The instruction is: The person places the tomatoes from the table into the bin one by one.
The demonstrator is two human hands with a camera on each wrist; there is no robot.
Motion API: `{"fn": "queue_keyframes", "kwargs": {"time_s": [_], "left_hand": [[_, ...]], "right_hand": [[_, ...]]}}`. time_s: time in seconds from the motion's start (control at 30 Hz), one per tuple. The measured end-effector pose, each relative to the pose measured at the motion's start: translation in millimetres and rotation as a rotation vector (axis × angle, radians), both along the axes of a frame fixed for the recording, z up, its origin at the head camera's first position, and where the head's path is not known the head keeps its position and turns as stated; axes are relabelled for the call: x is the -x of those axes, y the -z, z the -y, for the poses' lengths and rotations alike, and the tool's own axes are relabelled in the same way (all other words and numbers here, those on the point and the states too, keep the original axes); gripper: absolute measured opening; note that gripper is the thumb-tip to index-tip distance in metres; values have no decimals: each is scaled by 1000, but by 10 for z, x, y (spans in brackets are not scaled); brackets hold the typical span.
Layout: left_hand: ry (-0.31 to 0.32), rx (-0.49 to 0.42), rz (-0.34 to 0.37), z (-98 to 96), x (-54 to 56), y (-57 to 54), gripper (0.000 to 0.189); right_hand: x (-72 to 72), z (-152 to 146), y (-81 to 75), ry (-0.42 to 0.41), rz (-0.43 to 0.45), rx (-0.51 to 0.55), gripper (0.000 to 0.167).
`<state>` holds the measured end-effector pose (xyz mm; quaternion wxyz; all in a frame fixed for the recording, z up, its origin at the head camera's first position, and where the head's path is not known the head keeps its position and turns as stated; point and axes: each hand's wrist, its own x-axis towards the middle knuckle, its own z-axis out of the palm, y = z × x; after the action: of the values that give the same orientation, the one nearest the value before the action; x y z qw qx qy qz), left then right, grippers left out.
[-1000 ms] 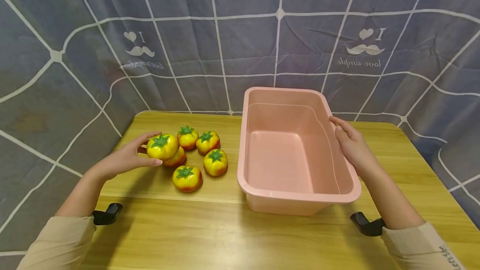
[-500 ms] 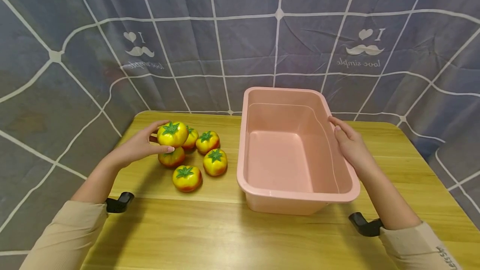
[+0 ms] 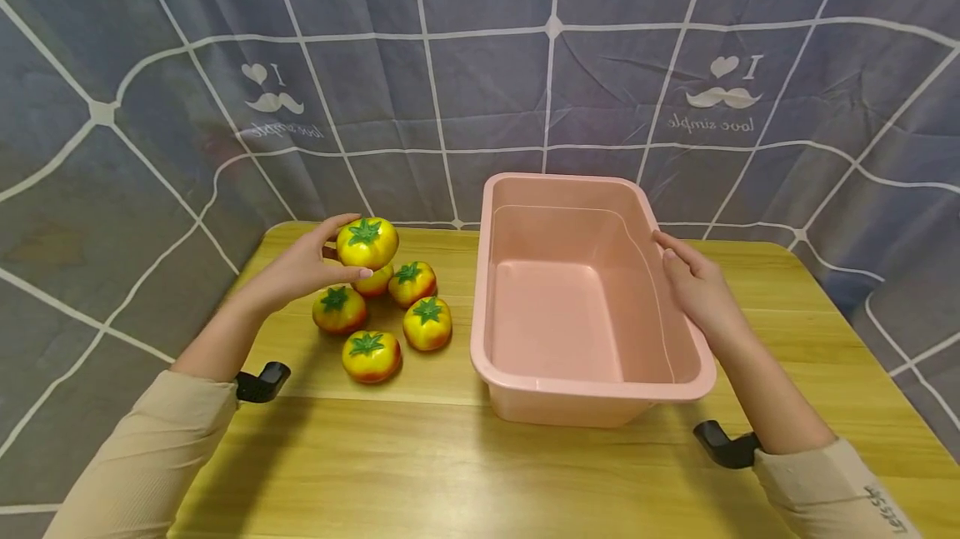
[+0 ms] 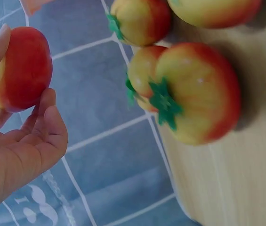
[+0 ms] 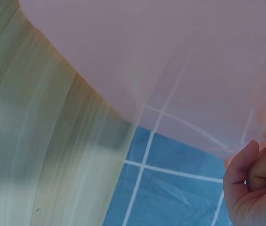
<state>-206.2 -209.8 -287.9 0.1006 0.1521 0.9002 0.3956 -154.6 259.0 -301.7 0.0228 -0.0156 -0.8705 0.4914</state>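
Note:
My left hand holds a yellow toy tomato with a green star-shaped top, thumb on the near side and fingers on the far side. In the left wrist view, the red underside of this tomato shows between thumb and fingers. It is raised over the back of a group of several like tomatoes on the table, partly covering one tomato. My right hand grips the right rim of a pink plastic tub. The right wrist view shows its curled fingers at the tub's edge.
The tub stands on a yellow wood-grain table, right of the tomatoes. A grey curtain with white lines hangs close behind the table and along its sides. Black wrist mounts sit on both forearms.
My left hand has carried the tomato up, back and to the right, uncovering the tomato at the left of the group. The right hand stays on the tub's rim.

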Motion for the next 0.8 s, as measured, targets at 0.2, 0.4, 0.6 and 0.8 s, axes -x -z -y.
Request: {"fn": "queue_keyframes", "kwargs": {"time_s": [0.2, 0.4, 0.6, 0.8], "left_hand": [[13, -10, -8, -178, 62, -41, 87], [24, -29, -12, -341, 107, -42, 87], [28, -43, -13, -500, 113, -80, 86], [17, -93, -25, -684, 113, -97, 84]], "right_hand": [[-11, -1, 23, 16, -33, 3, 50], [-4, -1, 25, 17, -36, 13, 49], [-6, -2, 18, 20, -24, -13, 50], [-21, -11, 21, 22, -32, -7, 50]]}}
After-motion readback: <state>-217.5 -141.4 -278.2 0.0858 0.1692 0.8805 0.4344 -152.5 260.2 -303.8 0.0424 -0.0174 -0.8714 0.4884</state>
